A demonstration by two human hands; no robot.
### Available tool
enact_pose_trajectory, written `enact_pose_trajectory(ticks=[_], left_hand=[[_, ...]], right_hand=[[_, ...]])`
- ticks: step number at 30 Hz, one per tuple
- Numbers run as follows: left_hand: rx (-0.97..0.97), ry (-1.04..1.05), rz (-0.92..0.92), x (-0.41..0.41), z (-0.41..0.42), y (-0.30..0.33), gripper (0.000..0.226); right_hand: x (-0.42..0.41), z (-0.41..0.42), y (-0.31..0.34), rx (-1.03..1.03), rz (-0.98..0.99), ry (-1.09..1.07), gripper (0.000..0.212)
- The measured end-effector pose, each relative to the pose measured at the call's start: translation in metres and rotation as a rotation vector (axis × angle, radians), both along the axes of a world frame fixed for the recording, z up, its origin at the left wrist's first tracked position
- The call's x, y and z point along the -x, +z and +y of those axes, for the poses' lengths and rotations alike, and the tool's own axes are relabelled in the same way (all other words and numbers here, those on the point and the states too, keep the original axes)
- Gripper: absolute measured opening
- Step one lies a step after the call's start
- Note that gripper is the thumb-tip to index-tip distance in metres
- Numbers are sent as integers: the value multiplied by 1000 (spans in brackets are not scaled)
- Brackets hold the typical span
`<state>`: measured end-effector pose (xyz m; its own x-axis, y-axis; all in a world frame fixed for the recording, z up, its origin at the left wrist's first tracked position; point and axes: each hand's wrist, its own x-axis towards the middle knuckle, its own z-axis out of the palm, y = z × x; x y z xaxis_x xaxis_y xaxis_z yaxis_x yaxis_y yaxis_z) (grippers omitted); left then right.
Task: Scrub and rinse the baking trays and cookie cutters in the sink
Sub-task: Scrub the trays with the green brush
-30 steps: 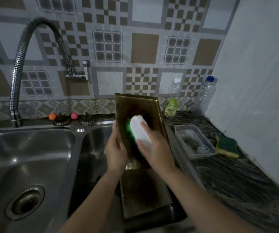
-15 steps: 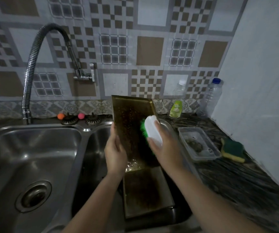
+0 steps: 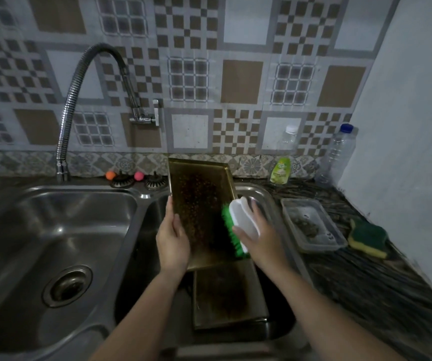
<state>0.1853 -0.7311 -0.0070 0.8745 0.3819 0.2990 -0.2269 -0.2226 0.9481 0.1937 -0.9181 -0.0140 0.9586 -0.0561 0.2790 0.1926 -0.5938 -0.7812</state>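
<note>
A stained brass-coloured baking tray [image 3: 200, 204] stands tilted on end over the right sink basin [image 3: 264, 195]. My left hand [image 3: 172, 237] grips the tray's left edge. My right hand [image 3: 257, 234] holds a white scrub brush [image 3: 243, 220] with green bristles pressed against the tray's lower right edge. A second dark tray [image 3: 225, 295] lies flat in the same basin below the upright one. No cookie cutters show.
The left basin [image 3: 53, 230] has a drain and a flexible steel faucet [image 3: 79, 87] above it. On the right counter sit a clear plastic container [image 3: 313, 225], a green-yellow sponge [image 3: 368, 237], a dish soap bottle [image 3: 281, 170] and a water bottle [image 3: 338, 152].
My right hand has carried the brush from the tray's middle down to its lower right edge. The view has shifted so the sink sits further right.
</note>
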Motion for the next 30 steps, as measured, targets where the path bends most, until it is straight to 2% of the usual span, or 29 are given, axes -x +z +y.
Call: enact_pose_trajectory(ticks=[4, 8, 11, 13, 17, 19, 22, 25, 30], left_hand=[[-40, -19, -68, 15, -13, 7, 49], [-329, 71, -96, 27, -33, 15, 54], [-528, 35, -123, 30, -41, 14, 60], [-648, 2, -76, 32, -41, 14, 64], [-871, 1, -121, 35, -30, 15, 88], [-946, -41, -114, 35, -18, 17, 80], [-842, -103, -84, 34, -1, 19, 59], [-590, -165, -31, 18, 18, 20, 58], [-314, -299, 159, -21, 55, 15, 62]], right_hand=[[-15, 6, 51, -297, 28, -75, 77], [-22, 28, 84, -272, 53, -87, 87], [-27, 48, 104, -259, 15, -141, 90], [-28, 60, 111, -302, -15, -184, 91], [-25, 75, 118, -387, -4, -239, 82], [-25, 78, 118, -410, -26, -244, 73], [-24, 76, 115, -400, -96, -205, 65], [-19, 70, 113, -401, -135, -144, 65], [-9, 50, 108, -466, -142, -5, 68]])
